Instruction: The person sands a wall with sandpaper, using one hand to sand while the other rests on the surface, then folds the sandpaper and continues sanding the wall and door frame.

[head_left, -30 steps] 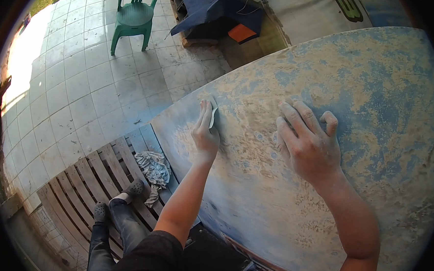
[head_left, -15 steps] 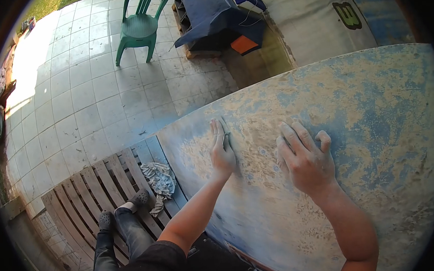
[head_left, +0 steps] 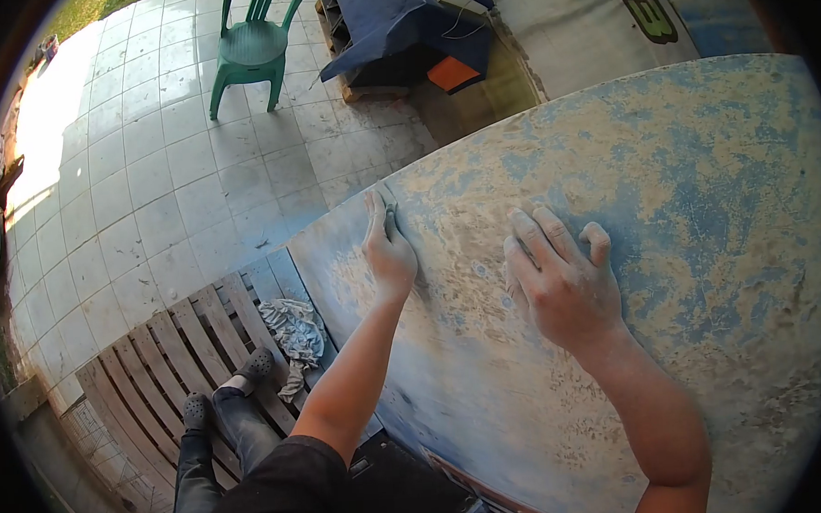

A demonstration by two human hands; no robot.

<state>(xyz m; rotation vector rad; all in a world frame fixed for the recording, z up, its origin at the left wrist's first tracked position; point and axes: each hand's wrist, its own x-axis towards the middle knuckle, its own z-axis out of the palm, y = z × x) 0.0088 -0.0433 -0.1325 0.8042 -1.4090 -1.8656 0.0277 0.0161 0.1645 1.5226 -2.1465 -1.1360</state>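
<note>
A large curved panel (head_left: pixel 491 382) with worn blue and beige patches, pale with dust, stretches below both of my hands. My left hand (head_left: pixel 391 262) rests edge-on near the panel's upper left rim, its fingers held together around a thin grey-green sheet (head_left: pixel 391 222), mostly hidden. My right hand (head_left: pixel 568 290) lies palm down on the middle of the panel, fingers apart and slightly bent, the little finger curled up. Whatever may be beneath that palm is hidden. Whitish dust coats the fingers of both hands.
My feet in grey clogs (head_left: pixel 196 412) stand on a slatted wooden pallet (head_left: pixel 148 386), beside a crumpled cloth (head_left: pixel 294 337). Beyond the panel are a green plastic chair (head_left: pixel 253 46), a blue tarp (head_left: pixel 385 30) over pallets, and a white tiled floor (head_left: pixel 160 177).
My left hand has slid up and left along the panel toward its rim. My right hand has shifted slightly up and left in view; the whole view has also moved a little.
</note>
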